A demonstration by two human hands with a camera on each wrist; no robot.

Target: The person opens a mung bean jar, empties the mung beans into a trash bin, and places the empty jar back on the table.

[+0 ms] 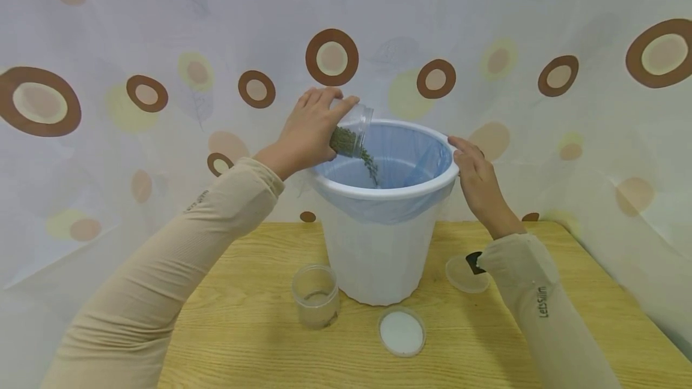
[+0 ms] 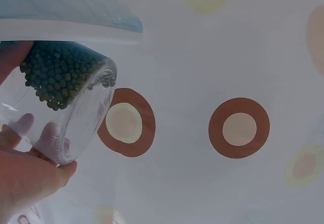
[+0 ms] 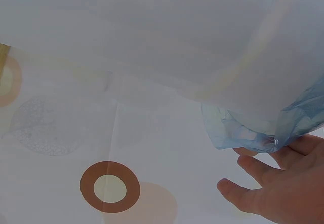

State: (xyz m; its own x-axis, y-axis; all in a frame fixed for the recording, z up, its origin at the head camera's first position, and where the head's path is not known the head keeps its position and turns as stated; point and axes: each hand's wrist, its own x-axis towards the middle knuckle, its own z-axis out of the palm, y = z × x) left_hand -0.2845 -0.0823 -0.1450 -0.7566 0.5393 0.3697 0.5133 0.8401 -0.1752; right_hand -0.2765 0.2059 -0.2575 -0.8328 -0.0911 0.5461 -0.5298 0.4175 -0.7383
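My left hand (image 1: 305, 132) grips a clear plastic jar (image 1: 361, 117), tilted over the left side of a white bin (image 1: 375, 257). Small green beans, seemingly mung beans (image 1: 343, 141), spill from its mouth in a stream into the bin, which is lined with a blue plastic bag (image 1: 400, 155). In the left wrist view, fingers wrap the jar (image 2: 83, 118), and many beans (image 2: 61, 77) still lie inside. On the bin's right rim rests my right hand (image 1: 478, 183), its fingers extended. The right wrist view has that hand (image 3: 288, 186) against the liner's folded edge (image 3: 243, 133).
A second clear jar (image 1: 316, 299) stands upright on the wooden table (image 1: 238, 329), left of the bin. A round white-faced lid (image 1: 402, 332) lies in front, and a translucent lid (image 1: 466, 275) lies at the right. A patterned sheet (image 1: 346, 5) hangs behind.
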